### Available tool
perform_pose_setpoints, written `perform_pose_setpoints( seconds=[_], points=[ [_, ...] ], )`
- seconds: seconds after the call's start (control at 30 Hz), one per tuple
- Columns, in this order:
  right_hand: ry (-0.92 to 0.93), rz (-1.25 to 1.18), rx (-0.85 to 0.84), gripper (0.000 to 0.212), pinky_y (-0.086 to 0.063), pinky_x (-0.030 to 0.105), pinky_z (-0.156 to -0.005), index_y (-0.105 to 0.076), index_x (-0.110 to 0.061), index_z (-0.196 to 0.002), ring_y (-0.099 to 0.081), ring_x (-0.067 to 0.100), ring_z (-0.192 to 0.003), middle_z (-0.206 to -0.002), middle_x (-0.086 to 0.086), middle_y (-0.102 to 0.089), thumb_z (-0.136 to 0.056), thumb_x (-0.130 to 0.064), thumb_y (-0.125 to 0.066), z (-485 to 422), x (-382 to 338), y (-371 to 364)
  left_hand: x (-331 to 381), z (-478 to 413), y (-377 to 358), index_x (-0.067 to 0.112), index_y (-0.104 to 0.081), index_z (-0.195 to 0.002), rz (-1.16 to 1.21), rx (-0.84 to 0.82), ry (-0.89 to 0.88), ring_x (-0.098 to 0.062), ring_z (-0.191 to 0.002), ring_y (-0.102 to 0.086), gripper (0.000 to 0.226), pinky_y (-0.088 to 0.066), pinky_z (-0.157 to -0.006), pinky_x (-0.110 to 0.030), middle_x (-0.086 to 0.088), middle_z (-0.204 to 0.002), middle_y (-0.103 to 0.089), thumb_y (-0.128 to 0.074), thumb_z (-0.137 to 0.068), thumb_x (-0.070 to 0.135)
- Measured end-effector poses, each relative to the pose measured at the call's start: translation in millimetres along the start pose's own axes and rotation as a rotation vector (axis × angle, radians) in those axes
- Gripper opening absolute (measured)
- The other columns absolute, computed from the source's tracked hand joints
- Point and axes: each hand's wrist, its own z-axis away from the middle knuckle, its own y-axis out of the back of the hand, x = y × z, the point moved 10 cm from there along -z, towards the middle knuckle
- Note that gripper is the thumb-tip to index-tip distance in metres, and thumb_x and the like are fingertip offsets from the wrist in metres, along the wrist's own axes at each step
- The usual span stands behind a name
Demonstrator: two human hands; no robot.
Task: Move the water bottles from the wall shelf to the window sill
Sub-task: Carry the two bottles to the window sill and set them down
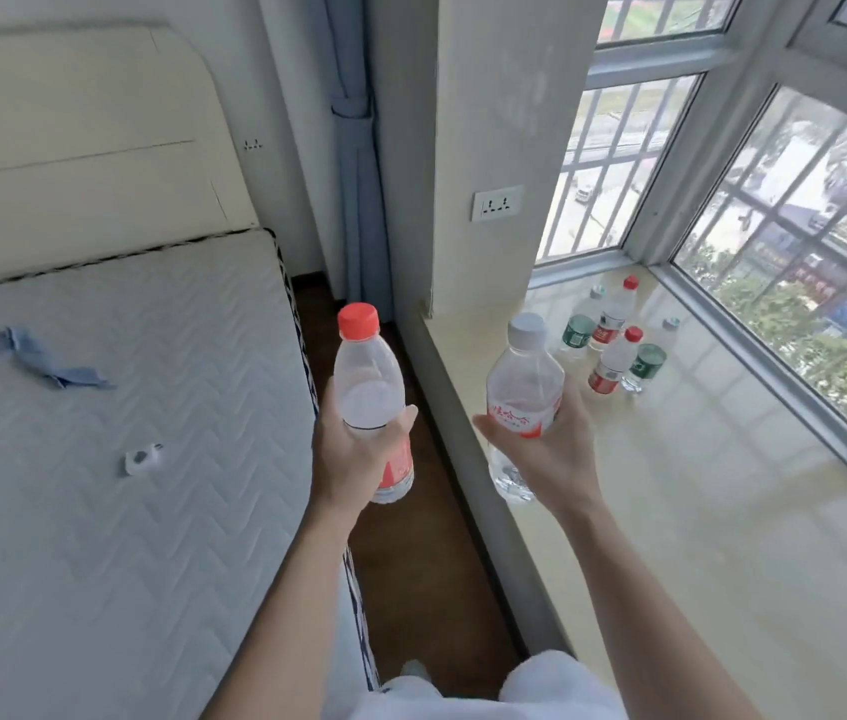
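Clear plastic bottles are in transit — head view: left hand (353, 449) wraps the red-capped bottle (372, 397) over the floor gap; right hand (548, 439) cradles the white-capped bottle (522, 402) above the window sill (696, 511) edge. Next move, likely: carry both toward 1 o'clock and stand them beside the bottle cluster (613, 337).

Head view, downward over sill (670, 511)

Sill bottles' (613, 330) label print unreadable.
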Motion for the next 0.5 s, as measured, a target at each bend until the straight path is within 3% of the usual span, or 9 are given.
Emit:
perform_pose_setpoints(
  seconds=[0.17, 0.27, 0.43, 0.5],
  points=[
    [-0.021, 0.014, 0.015, 0.065, -0.060, 0.046, -0.082, -0.053, -0.032, -0.109, -0.069, 0.014, -0.094, -0.098, -0.011, -0.068, -0.055, -0.045, -0.088, -44.2, 8.3, -26.5, -12.2, -55.1, -2.0, 0.040, -0.043, -0.116, 0.008, 0.006, 0.011, 0.029, -0.092, -0.047, 0.059, -0.035, -0.066, 0.008, 0.028, -0.101, -0.050, -0.081, -0.078, 0.014],
    [-0.037, 0.012, 0.016, 0.062, -0.060, 0.045, -0.081, -0.053, -0.034, -0.106, -0.069, 0.013, -0.093, -0.097, -0.012, -0.068, -0.055, -0.045, -0.087, -71.7, 17.2, -41.6, -20.1, -88.3, -10.6, 0.042, -0.045, -0.113, 0.030, -0.016, 0.006, 0.025, -0.093, -0.050, 0.058, -0.038, -0.069, 0.006, 0.027, -0.102, -0.052, -0.083, -0.077, 0.017],
    [-0.039, 0.019, 0.014, 0.063, -0.060, 0.039, -0.080, -0.054, -0.029, -0.109, -0.068, 0.010, -0.092, -0.095, -0.014, -0.067, -0.059, -0.040, -0.089, -131.3, 29.0, -62.4, -30.2, -156.9, -31.6, 0.050, -0.045, -0.109, 0.038, -0.047, 0.005, 0.018, -0.098, -0.054, 0.055, -0.041, -0.070, 0.002, 0.040, -0.096, -0.056, -0.076, -0.066, 0.038],
    [-0.036, 0.030, 0.021, 0.060, -0.058, 0.030, -0.076, -0.054, -0.027, -0.110, -0.067, 0.007, -0.091, -0.094, -0.017, -0.065, -0.063, -0.032, -0.092, -159.8, 35.8, -65.7, -33.7, -190.4, -47.0, 0.048, -0.048, -0.111, 0.039, -0.065, 0.010, 0.011, -0.100, -0.057, 0.057, -0.044, -0.076, -0.005, 0.031, -0.103, -0.060, -0.077, -0.063, 0.046]
  ],
)
